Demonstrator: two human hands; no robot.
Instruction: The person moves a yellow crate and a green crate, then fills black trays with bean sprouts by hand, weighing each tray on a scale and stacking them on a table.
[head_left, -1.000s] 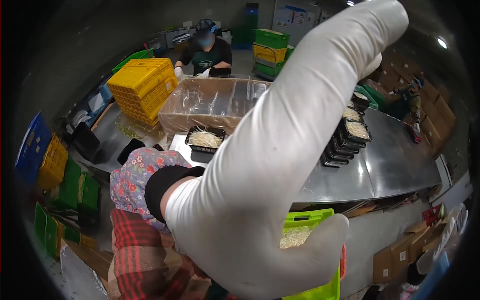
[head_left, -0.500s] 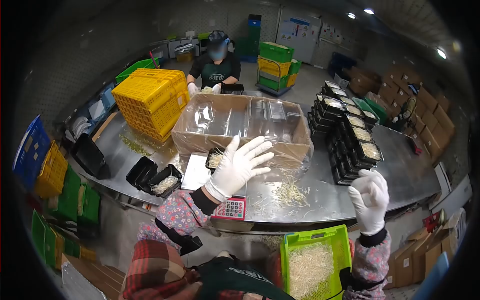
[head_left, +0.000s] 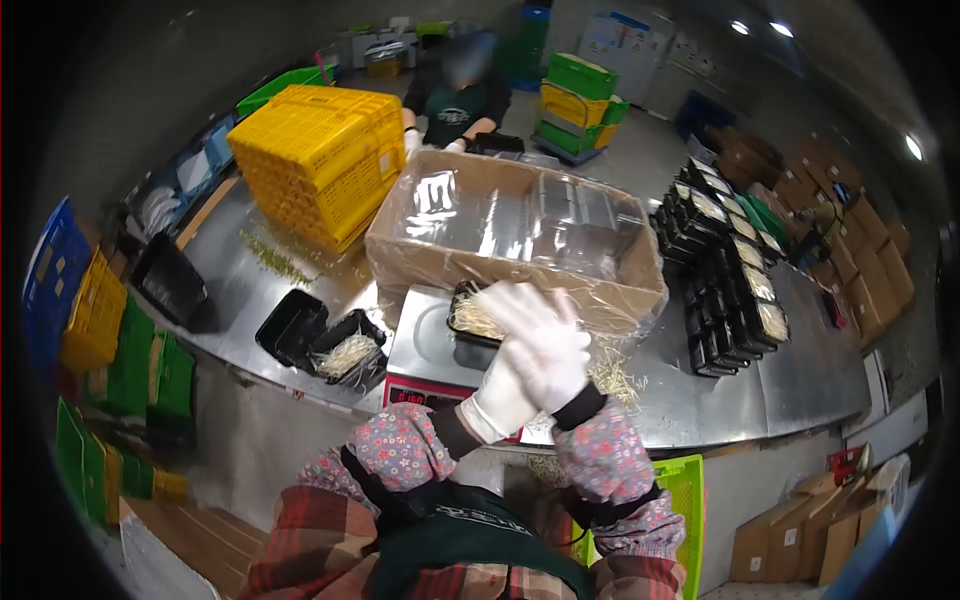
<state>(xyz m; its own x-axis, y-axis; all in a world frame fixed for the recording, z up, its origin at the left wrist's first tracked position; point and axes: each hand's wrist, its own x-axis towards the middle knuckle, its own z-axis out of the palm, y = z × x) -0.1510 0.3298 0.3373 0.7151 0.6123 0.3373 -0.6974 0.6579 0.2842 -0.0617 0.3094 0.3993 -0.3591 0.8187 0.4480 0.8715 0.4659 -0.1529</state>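
Note:
My left hand (head_left: 492, 408) and my right hand (head_left: 556, 362), both in white gloves, overlap in front of the scale. The right one lies across the left with its fingers stretched up and to the left, smeared by motion. Most of the left fingers are hidden under it. Just behind them, a black tray (head_left: 474, 350) of bean sprouts (head_left: 468, 314), partly covered by the hands, sits on the scale (head_left: 418, 335), whose red display is lit. To the left, another black tray with sprouts (head_left: 345, 355) stands beside a bare black tray (head_left: 292, 328).
Behind the scale stands a lined cardboard box (head_left: 450, 262) of clear plastic lids (head_left: 575, 215), beside yellow crates (head_left: 310, 160). Stacked filled trays (head_left: 735, 285) are at right, loose sprouts (head_left: 618, 382) nearer. A green crate (head_left: 690, 500) stands below; a co-worker (head_left: 460, 105) works opposite.
My right hand has swung in from the far right to meet my left hand over the scale's front. The left hand has shifted slightly right and down. The view has tilted.

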